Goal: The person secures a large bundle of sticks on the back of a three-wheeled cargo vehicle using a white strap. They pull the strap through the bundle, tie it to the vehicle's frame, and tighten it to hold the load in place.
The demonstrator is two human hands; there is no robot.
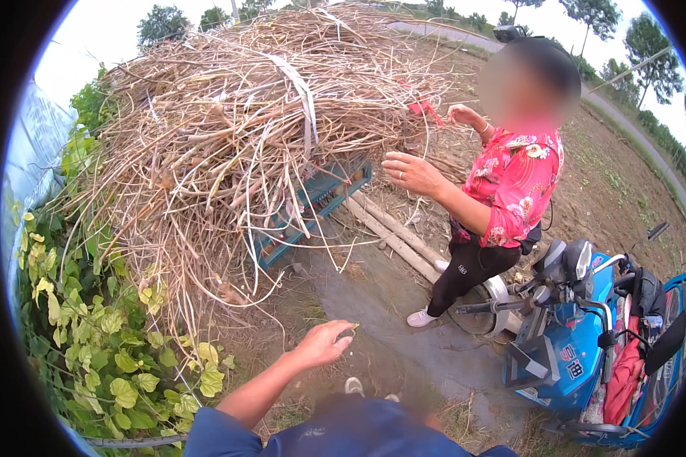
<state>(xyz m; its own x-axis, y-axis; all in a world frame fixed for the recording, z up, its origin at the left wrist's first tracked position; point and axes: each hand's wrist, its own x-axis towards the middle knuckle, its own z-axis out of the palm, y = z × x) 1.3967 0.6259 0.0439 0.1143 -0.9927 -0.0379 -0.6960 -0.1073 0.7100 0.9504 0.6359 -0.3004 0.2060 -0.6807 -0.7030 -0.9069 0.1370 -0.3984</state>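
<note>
My left hand reaches forward over the ground at the lower middle, its fingers curled. A small green piece, perhaps a bit of plant, shows at its fingertips; it is too small to name surely. My right hand is out of sight; only a little skin shows by my dark blue clothing. Ahead of my left hand rises a big heap of dry vines and stalks, with a pale strap across its top. Long loose stems hang down its near side, apart from my hand.
A co-worker in a pink flowered top stands right of the heap, hands raised beside it. A blue cargo tricycle stands at the right. Under the heap show a teal crate and wooden poles. Leafy vines grow left.
</note>
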